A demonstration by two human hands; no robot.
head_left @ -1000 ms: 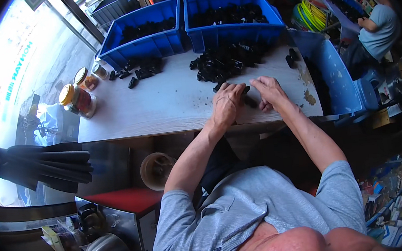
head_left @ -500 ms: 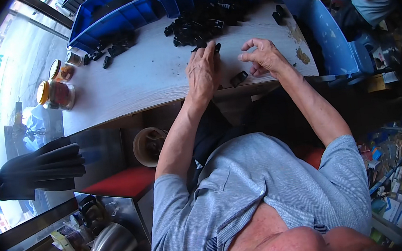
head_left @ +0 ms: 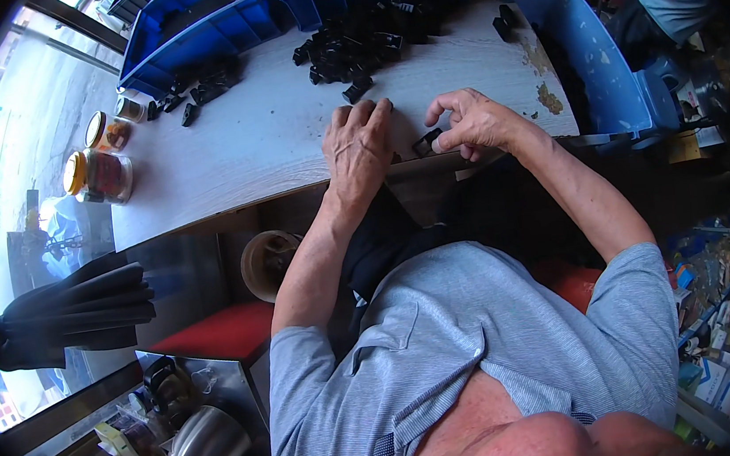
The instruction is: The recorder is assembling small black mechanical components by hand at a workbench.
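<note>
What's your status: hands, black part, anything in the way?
Right hand open at black part near table edge. Left hand palm-down, grip hidden. Black pile beyond hands, not between them.

A small black part (head_left: 428,140) sits near the table's (head_left: 223,145) front edge.

The head view looks steeply down through the left of two side-by-side fisheye cameras, over the wearer's grey shirt (head_left: 474,332) in the lower middle. It faces out across the counter (head_left: 224,158), with the left hand (head_left: 359,147) and right hand (head_left: 480,124) at close range, above centre; straight edges bend outward.
</note>
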